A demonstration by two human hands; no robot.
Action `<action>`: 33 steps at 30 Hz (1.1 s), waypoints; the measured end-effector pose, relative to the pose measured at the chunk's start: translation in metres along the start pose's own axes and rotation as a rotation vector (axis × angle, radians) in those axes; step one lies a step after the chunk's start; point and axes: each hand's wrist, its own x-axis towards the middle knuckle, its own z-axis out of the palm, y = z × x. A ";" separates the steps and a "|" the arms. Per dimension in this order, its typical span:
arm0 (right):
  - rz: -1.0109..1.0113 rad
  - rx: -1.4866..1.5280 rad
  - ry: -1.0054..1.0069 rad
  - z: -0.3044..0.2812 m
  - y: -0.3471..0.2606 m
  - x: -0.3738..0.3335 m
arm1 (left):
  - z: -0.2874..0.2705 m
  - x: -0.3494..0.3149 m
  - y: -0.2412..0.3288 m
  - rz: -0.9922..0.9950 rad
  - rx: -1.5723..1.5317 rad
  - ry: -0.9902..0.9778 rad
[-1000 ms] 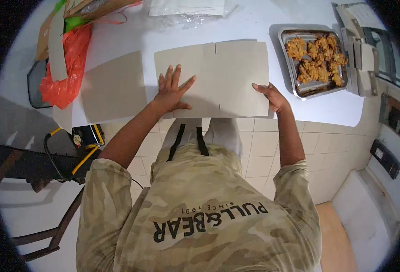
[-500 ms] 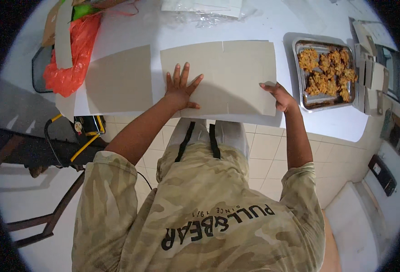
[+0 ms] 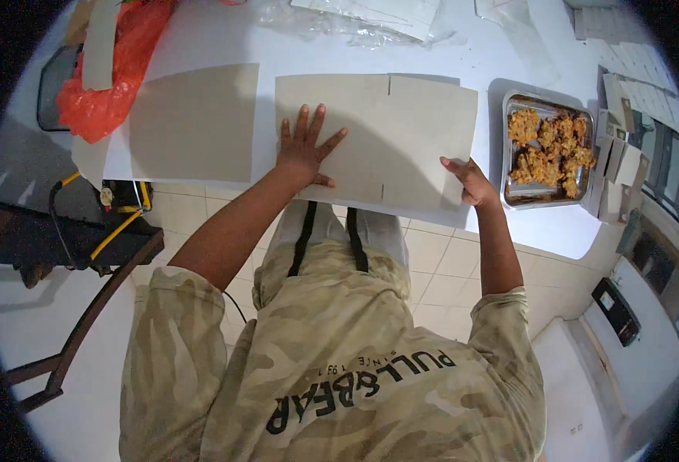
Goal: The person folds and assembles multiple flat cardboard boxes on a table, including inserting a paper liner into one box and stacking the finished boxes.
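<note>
A grey-beige cardboard sheet (image 3: 355, 131) with short slits at its far and near edges lies before me on the white table. My left hand (image 3: 302, 150) presses flat on its left part, fingers spread wide. At the right edge, my right hand (image 3: 469, 181) grips the sheet, thumb on top and the other fingers curled at or under the edge, partly hidden. A darker strip shows behind the sheet's far right edge; I cannot tell whether it is another layer or shadow. Left of my left hand lies a second cardboard piece (image 3: 193, 127), untouched.
On the right stands a metal tray (image 3: 509, 146) with clumps of browned fried food, beside several small boxes (image 3: 623, 162). A red plastic bag (image 3: 97, 112) lies at the left. Clear plastic wrap (image 3: 339, 31) lies at the far side. A yellow-and-black frame (image 3: 124, 223) stands below the table's left edge.
The sheet's right part has turned slightly, its far right corner now nearer me, with my right hand still on the edge. My left hand stays flat. The whole view has shifted a little.
</note>
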 end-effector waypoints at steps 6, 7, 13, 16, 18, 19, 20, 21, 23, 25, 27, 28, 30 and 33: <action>0.165 -0.059 -0.114 -0.023 0.014 0.014 | 0.015 0.003 -0.005 0.055 -0.043 0.161; 0.018 -0.124 -0.150 -0.033 0.028 0.021 | 0.013 0.003 -0.004 0.061 -0.041 0.161; 0.073 -0.185 -0.028 -0.009 0.003 0.005 | 0.020 0.003 -0.006 0.068 -0.054 0.175; 0.081 -0.257 -0.018 -0.002 -0.010 -0.002 | 0.017 0.002 -0.006 0.080 -0.073 0.222; 0.038 -0.305 -0.022 -0.002 -0.008 -0.001 | 0.003 -0.001 -0.003 0.016 -0.020 -0.012; -0.004 -0.272 -0.012 -0.007 0.004 0.007 | 0.005 -0.001 -0.003 0.013 -0.021 -0.010; -0.048 -0.242 -0.005 -0.001 0.001 0.006 | 0.008 -0.001 -0.004 0.027 -0.039 0.057; -0.053 -0.247 -0.011 0.004 -0.003 0.002 | 0.011 -0.003 -0.004 0.039 -0.056 0.125; -0.159 -0.338 0.073 0.018 -0.015 -0.007 | 0.012 -0.005 0.000 -0.028 -0.099 0.172; -0.183 -0.291 0.098 0.021 -0.010 -0.003 | 0.021 -0.006 0.006 -0.091 -0.134 0.225; -0.286 -0.571 0.355 0.026 -0.012 -0.001 | 0.035 -0.003 0.017 -0.636 -0.490 0.540; -0.541 -0.865 0.507 0.012 0.011 0.017 | 0.030 -0.003 0.021 -0.767 -0.501 0.472; -0.502 -1.031 0.554 0.041 -0.007 -0.003 | -0.003 -0.007 0.027 -0.880 -0.679 0.388; -0.599 -1.646 0.541 0.052 0.016 0.003 | -0.023 -0.003 0.023 -1.058 -0.882 0.322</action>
